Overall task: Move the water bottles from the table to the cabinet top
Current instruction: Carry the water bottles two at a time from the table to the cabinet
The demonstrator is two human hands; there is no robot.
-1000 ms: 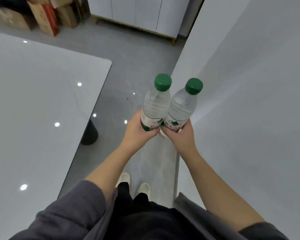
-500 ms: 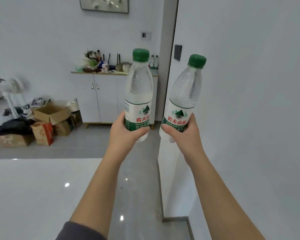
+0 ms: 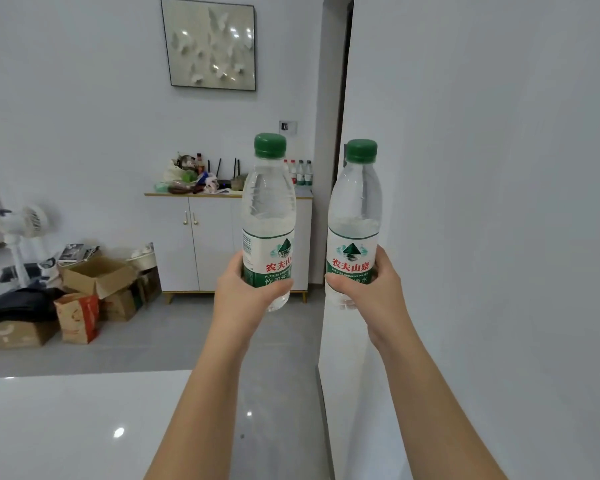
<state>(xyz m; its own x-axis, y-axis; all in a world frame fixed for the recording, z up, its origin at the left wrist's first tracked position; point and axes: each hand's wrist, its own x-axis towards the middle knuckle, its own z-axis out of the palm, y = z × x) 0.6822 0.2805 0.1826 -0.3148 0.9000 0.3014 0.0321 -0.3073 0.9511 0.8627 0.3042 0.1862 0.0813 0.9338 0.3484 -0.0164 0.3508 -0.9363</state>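
I carry two clear water bottles with green caps, both upright at chest height. My left hand (image 3: 245, 294) grips the left bottle (image 3: 269, 209) round its label. My right hand (image 3: 378, 292) grips the right bottle (image 3: 355, 216) the same way. Straight ahead across the room stands the white cabinet (image 3: 208, 244). Its top (image 3: 303, 195) holds clutter on the left and several small bottles (image 3: 300, 172) at its right end. The glossy white table (image 3: 66, 420) lies at the lower left, beside my left forearm.
A white wall (image 3: 482, 237) runs close along my right, its corner just behind the right bottle. Cardboard boxes (image 3: 97, 275), a red paper bag (image 3: 78, 317) and a standing fan (image 3: 23, 226) crowd the floor left of the cabinet. Grey floor leads to the cabinet.
My view has lifted from the floor to the room ahead. Both bottles have come upright and moved apart, and the cabinet now looks nearer.
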